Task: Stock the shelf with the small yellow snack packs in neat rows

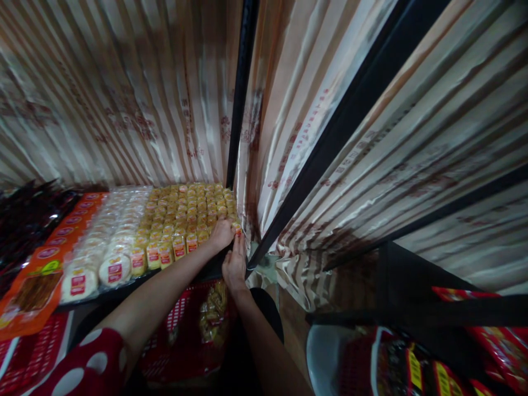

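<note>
Left hand (223, 234) and right hand (234, 268) are together at the near right corner of the shelf (214, 268), both at one small yellow-wrapped snack packet (236, 226). From where I stand, the left hand has its fingers bent over beside that packet, knuckles up, while the right hand lies lower, its fingers straight and side by side, tips against the packet's near edge. Whether either one is actually clamped on it I can't tell; the light is dim and the fingers cover too much.

That packet sits at the right end of a block of yellow snack packets (187, 206), lined up in tight rows, with red labels showing along the front. Just left of them run two columns of round white packets (115, 270), red-labelled too, then an orange pouch (38, 286) picturing brown strips, and dark, shiny packages (27, 231) at the far left.

Under the shelf is a red plastic basket (159, 363) with yellowish packets (214, 313) in it. The person's left sleeve (93, 363) is red with white spots. Behind the goods hangs a pleated, pale curtain (185, 110) with red print, crossed by a slim black post (241, 93). Red packages (501, 352) lie over to the right.
</note>
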`<act>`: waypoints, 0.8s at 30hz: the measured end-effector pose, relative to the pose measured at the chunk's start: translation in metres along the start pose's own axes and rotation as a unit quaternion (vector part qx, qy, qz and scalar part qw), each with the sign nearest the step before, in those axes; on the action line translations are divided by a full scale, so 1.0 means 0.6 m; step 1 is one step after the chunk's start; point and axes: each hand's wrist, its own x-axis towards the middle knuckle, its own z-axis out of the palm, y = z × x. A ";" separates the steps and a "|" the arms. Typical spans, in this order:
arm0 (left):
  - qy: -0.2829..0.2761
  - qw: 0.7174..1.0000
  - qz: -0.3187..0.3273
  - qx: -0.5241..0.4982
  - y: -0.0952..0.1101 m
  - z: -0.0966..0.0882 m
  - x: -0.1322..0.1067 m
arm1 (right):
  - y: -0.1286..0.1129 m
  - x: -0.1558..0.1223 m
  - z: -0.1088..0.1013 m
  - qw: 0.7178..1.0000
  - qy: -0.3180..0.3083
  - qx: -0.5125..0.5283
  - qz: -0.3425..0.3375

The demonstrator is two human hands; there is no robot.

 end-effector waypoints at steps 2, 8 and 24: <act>0.008 1.000 0.007 0.003 0.000 0.000 0.000 | -0.001 0.003 0.001 1.000 -0.001 -0.013 0.003; 0.060 0.998 0.026 0.007 -0.008 0.010 -0.008 | -0.003 0.007 -0.001 0.999 0.014 -0.031 -0.018; 0.036 0.999 0.032 0.016 -0.007 0.012 -0.011 | -0.003 0.009 0.006 0.997 0.035 -0.058 -0.029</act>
